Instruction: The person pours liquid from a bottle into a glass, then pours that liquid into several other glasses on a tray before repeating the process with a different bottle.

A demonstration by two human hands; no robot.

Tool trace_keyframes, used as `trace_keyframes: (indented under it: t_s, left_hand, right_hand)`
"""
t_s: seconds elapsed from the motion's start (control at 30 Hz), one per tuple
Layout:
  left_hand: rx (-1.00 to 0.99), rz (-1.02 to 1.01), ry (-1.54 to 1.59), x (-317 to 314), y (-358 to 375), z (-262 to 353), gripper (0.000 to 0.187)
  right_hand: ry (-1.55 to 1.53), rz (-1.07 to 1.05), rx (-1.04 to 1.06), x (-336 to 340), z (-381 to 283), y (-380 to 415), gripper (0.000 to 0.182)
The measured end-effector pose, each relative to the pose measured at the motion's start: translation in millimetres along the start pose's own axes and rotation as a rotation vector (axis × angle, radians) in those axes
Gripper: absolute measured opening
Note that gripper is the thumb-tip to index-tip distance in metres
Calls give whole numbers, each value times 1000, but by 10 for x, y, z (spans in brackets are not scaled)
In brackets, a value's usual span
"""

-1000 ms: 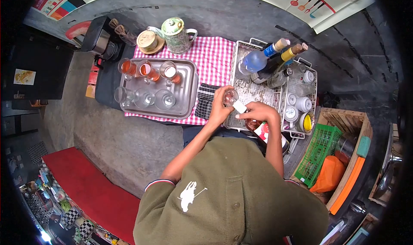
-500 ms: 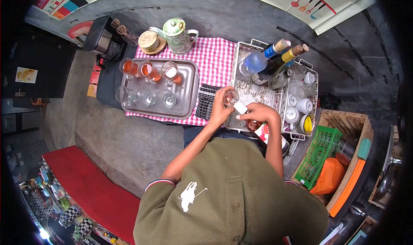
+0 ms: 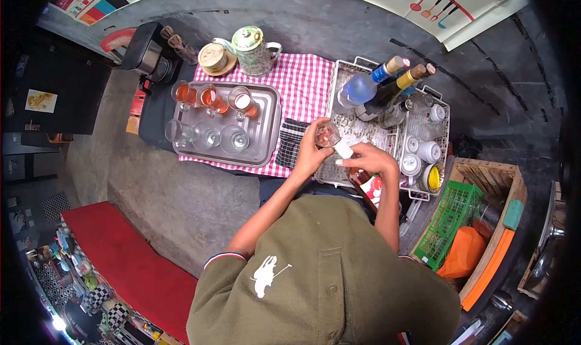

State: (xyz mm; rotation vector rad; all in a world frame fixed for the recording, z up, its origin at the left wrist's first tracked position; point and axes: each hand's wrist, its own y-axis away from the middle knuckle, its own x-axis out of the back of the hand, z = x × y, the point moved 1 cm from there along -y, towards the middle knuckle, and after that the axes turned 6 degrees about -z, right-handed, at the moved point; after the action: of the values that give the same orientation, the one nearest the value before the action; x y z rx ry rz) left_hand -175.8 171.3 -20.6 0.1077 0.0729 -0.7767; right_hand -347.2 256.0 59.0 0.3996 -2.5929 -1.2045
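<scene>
Near the middle of the head view, my left hand (image 3: 312, 152) is wrapped round a small clear glass (image 3: 327, 135) with reddish liquid in it. My right hand (image 3: 370, 159) is closed round the neck of a bottle (image 3: 367, 184) with a red and white label, its white top (image 3: 344, 149) tilted at the glass's rim. Forearm and fingers hide part of the bottle. To the left, a metal tray (image 3: 264, 124) holds several glass mugs; those in the back row, such as one mug (image 3: 244, 104), contain red-orange liquid, and the front ones look empty.
A patterned pitcher (image 3: 252, 57) and a round tin (image 3: 212, 57) stand behind the tray. At the right, a wire rack (image 3: 332, 97) holds tall bottles (image 3: 387, 94) and jars. Beyond it sits a wooden crate (image 3: 517, 184) with a green basket (image 3: 451, 215). A dark wall rises behind.
My right hand has shifted slightly to the right. The glass and the bottle top remain close together. The whole view has shifted slightly.
</scene>
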Motion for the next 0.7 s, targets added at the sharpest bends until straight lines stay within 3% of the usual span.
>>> trace_keyframes:
  t_s: [0.17, 0.27, 0.7]
  left_hand:
    - [-26, 14, 33, -23, -50, 152, 70]
    - [-36, 8, 23, -36, -73, 293, 69]
    - [-90, -1, 33, 4, -211, 489, 69]
  right_hand:
    - [-90, 7, 243, 60, 163, -1, 46]
    - [-52, 68, 329, 118, 138, 86, 32]
    - [-156, 538, 640, 400, 157, 262, 38]
